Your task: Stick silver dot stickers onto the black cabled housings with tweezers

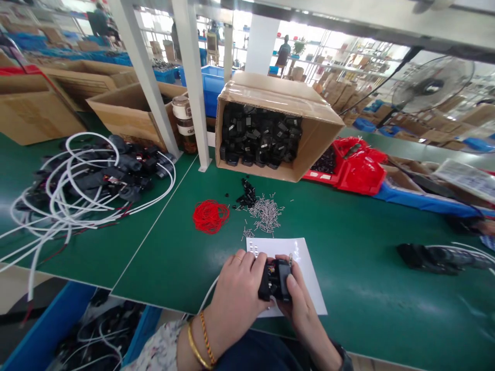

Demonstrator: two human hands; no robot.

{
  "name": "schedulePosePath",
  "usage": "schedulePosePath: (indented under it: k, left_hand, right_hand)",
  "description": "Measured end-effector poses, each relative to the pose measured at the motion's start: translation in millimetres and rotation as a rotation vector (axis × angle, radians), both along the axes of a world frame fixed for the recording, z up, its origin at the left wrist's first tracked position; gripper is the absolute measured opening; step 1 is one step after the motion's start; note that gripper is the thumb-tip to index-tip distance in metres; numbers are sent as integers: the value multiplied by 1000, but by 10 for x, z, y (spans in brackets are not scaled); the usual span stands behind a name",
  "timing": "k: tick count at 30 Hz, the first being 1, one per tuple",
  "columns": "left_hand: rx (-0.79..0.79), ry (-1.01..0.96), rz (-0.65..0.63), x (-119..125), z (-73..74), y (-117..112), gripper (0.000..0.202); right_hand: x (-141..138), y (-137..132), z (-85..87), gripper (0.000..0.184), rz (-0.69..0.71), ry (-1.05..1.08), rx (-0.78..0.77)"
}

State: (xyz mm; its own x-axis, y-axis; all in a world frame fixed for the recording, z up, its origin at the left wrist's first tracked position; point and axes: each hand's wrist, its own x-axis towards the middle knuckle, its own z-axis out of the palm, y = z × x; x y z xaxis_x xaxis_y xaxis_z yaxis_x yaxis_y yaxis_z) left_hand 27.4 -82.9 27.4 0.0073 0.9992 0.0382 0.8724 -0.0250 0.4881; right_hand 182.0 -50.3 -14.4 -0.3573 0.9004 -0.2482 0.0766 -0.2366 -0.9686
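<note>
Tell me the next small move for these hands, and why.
Perhaps ease the two pieces of the black casing together: the left hand and right hand hold it from either side, and inner parts show in the gap between.

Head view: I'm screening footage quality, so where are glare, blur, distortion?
Head view: glare whitens part of the white sheet, a sheen lies on the green table; same head view: the background shelving looks soft and washed out, and the white posts lean, likely lens distortion.
</note>
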Motion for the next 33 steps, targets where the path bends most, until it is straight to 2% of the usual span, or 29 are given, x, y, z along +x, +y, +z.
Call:
schedulePosePath:
  k: [3,6,12,16,22,30,33]
  left_hand:
    - [-35,-26,-6,-12,24,10,71]
    - [-71,-52,-9,-16,22,9,60]
    - [-111,-68,-23,-18,3,5,51]
    - [-108,-74,-12,-8,-8,-31,40]
    - [-79,-56,-11,2,-57,-85,49]
    - [-36,-27,-11,14,-163,-112,72]
    - [-14,-26,-4,29,-200,-131,74]
  right_hand:
    - [-3,-26,-19,54,-83,33,-155]
    - [-13,-49,-19,57,-119,41,-238]
    - [21,-52,-5,62,-64,-46,-219]
    - [24,-78,-20,64,-73,-78,-279]
    - [4,-102,-158,64,-193,-94,-265]
    - [-72,-121,-128,58,-182,-39,-215]
    - [-73,-120,-128,58,-158,-65,-173]
